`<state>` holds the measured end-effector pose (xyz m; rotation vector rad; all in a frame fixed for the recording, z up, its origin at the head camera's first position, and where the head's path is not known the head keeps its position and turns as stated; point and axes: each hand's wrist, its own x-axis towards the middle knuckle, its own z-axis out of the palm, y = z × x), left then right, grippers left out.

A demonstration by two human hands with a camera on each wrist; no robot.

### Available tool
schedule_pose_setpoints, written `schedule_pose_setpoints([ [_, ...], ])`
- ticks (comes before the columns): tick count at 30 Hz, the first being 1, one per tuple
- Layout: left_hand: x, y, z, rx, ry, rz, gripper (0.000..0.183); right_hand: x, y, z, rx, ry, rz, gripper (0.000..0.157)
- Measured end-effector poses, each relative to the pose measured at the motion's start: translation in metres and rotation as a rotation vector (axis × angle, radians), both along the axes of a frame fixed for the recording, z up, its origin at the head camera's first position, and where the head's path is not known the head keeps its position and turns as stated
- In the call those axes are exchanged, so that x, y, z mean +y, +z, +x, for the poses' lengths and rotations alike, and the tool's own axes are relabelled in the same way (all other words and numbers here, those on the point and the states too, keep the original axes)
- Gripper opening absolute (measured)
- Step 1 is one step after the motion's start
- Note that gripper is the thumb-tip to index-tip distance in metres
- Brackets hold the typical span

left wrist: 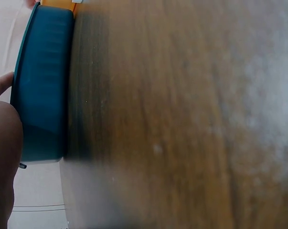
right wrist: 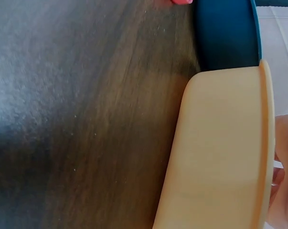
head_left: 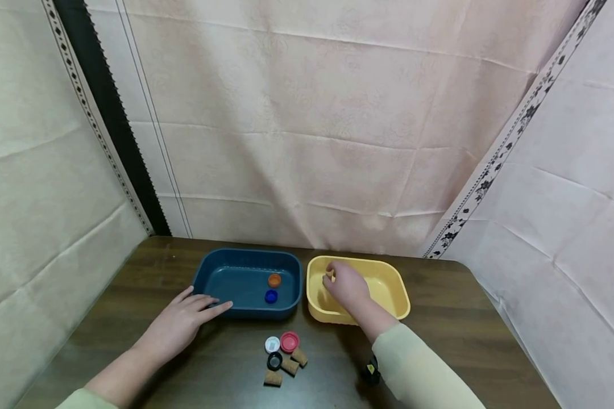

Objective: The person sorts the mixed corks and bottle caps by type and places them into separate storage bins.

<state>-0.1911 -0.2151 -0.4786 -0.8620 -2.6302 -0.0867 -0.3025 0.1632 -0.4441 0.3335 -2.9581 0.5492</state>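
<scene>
My left hand (head_left: pixel 181 319) lies with spread fingers over the near left rim of the blue tray (head_left: pixel 225 255); in the left wrist view a finger (left wrist: pixel 1 86) shows at that rim. Inside this tray sit an orange bottle cap (head_left: pixel 274 280) and a dark blue cap (head_left: pixel 271 296). Over the left part of the yellow tray (head_left: pixel 396 287) is my right hand (head_left: pixel 349 286), its fingers and thumb bent together. A small tan piece (head_left: pixel 330 274) shows at their tips; its kind is unclear. In the right wrist view, the yellow tray's wall hides most of this hand.
In front of the trays lie a white cap (head_left: pixel 272 344), a red cap (head_left: pixel 289 342), a black ring-like cap (head_left: pixel 274 361) and three cork pieces (head_left: pixel 289 366). The trays stand side by side near the dark wooden table's (head_left: pixel 225 375) back edge. Pale cloth (head_left: pixel 307 113) hangs behind and at both sides.
</scene>
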Motion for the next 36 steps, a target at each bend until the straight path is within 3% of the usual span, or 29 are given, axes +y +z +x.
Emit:
schedule_pose_setpoints([
  [16, 0.001, -0.001, 0.0, 0.003, 0.006, 0.007, 0.081, -0.007, 0.011, 0.035, 0.058, 0.064, -0.153, 0.018],
  [36, 0.001, 0.0, -0.002, 0.0, 0.004, 0.008, 0.08, -0.006, 0.015, 0.075, 0.084, 0.125, -0.177, 0.013],
])
